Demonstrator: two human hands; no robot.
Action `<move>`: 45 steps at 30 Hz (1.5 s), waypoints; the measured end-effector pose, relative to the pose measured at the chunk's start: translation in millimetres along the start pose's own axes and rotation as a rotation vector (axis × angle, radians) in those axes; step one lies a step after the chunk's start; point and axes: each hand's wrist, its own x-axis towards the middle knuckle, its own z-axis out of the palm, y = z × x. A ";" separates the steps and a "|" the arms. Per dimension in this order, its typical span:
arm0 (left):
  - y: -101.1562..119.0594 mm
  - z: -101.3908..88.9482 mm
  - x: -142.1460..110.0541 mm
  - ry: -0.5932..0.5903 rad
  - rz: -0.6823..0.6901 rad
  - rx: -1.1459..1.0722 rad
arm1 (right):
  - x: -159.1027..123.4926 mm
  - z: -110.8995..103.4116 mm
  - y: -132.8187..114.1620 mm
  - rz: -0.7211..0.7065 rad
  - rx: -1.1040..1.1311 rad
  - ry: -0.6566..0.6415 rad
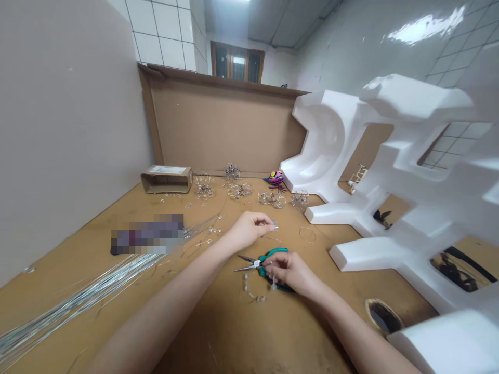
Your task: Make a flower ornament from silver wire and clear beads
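The left hand's (pixel 249 228) fingers close around a small clear piece (pixel 275 226) mid-tabletop (pixel 218 332); the right hand's (pixel 290 271) curl at the beaded wire ring (pixel 259 298), beside green-handled pliers (pixel 257 264), nearer the front edge.

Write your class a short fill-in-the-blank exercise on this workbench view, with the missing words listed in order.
The right hand is at the handles of a pair of ____. In this view, the long wire bundle lies to the ____ of that tool. The large foam packing is coloured ____. The small open box is made of ____.

Missing words: pliers; left; white; cardboard.
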 end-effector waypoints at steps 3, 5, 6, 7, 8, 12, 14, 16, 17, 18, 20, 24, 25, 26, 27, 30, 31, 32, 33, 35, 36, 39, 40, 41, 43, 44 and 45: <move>4.1 0.3 -2.4 -0.007 -0.006 -0.010 | -1.6 2.2 -7.5 -0.009 -0.027 -0.025; 6.0 -0.7 -3.6 -0.013 -0.003 -0.023 | -5.7 -5.4 -9.4 -0.030 -0.073 0.028; 6.8 -1.8 -4.0 -0.015 0.000 -0.032 | -8.3 -10.7 -9.0 -0.051 -0.126 0.062; 7.6 -3.3 -4.5 -0.018 0.004 -0.043 | -11.0 -16.2 -7.6 -0.080 -0.195 0.085; 8.5 -5.2 -5.0 -0.022 0.005 -0.054 | -13.6 -21.1 -5.5 -0.133 -0.362 0.092; 12.2 -13.5 -7.5 -0.056 -0.030 -0.089 | -17.1 -29.4 -0.2 -0.101 -0.782 -0.069; 13.3 -16.2 -8.8 -0.080 -0.052 -0.100 | -13.9 -27.7 -4.0 -0.130 -0.874 -0.131; 13.5 -17.2 -9.6 -0.109 -0.054 -0.119 | -8.2 -24.0 -11.1 -0.202 -0.941 -0.183; 13.5 -17.2 -9.9 -0.123 -0.049 -0.133 | -4.8 -21.5 -14.6 -0.231 -0.974 -0.202; 13.5 -17.1 -10.2 -0.136 -0.047 -0.150 | -1.3 -18.8 -17.7 -0.245 -1.012 -0.206; 13.7 -16.9 -10.6 -0.156 -0.046 -0.189 | 5.0 -13.3 -21.7 -0.238 -1.076 -0.184; 16.0 -18.7 -11.5 -0.150 -0.038 -0.277 | 8.2 -12.7 -26.2 -0.199 -1.099 -0.095; 16.8 -19.7 -11.6 -0.138 -0.040 -0.288 | 6.2 -16.6 -27.3 -0.200 -1.088 -0.070; 17.4 -20.9 -11.7 -0.122 -0.046 -0.295 | 3.0 -22.3 -28.2 -0.209 -1.078 -0.045; 17.8 -22.2 -11.6 -0.110 -0.055 -0.303 | -1.0 -29.6 -28.8 -0.222 -1.059 -0.021; 16.9 -26.9 -9.7 -0.046 -0.069 -0.370 | -14.6 -59.4 -27.7 -0.270 -0.926 0.066; 16.1 -28.4 -8.6 -0.032 -0.075 -0.393 | -18.7 -70.9 -27.1 -0.311 -0.945 0.135; 15.2 -29.7 -7.5 -0.017 -0.079 -0.408 | -22.3 -82.5 -27.0 -0.359 -0.984 0.210; 14.3 -30.7 -6.6 0.000 -0.077 -0.418 | -25.3 -94.0 -27.8 -0.398 -1.029 0.275; 12.5 -31.3 -5.4 0.014 -0.070 -0.433 | -29.6 -114.6 -32.6 -0.477 -1.152 0.354; 11.8 -30.9 -5.1 0.010 -0.067 -0.441 | -30.9 -123.1 -36.4 -0.511 -1.227 0.375; 10.3 -27.6 -5.5 -0.026 -0.073 -0.476 | -32.3 -140.0 -50.9 -0.597 -1.405 0.416; 10.0 -26.2 -5.8 -0.039 -0.079 -0.492 | -32.3 -142.9 -55.7 -0.622 -1.444 0.420; 9.8 -25.0 -6.2 -0.051 -0.085 -0.509 | -32.0 -144.8 -60.0 -0.645 -1.474 0.418; 9.3 -23.2 -6.9 -0.067 -0.087 -0.542 | -31.1 -146.6 -66.5 -0.682 -1.515 0.406; 9.0 -22.7 -7.1 -0.071 -0.086 -0.555 | -30.4 -146.9 -68.6 -0.695 -1.532 0.398; 8.7 -22.5 -7.1 -0.076 -0.087 -0.567 | -29.6 -147.1 -70.0 -0.715 -1.544 0.397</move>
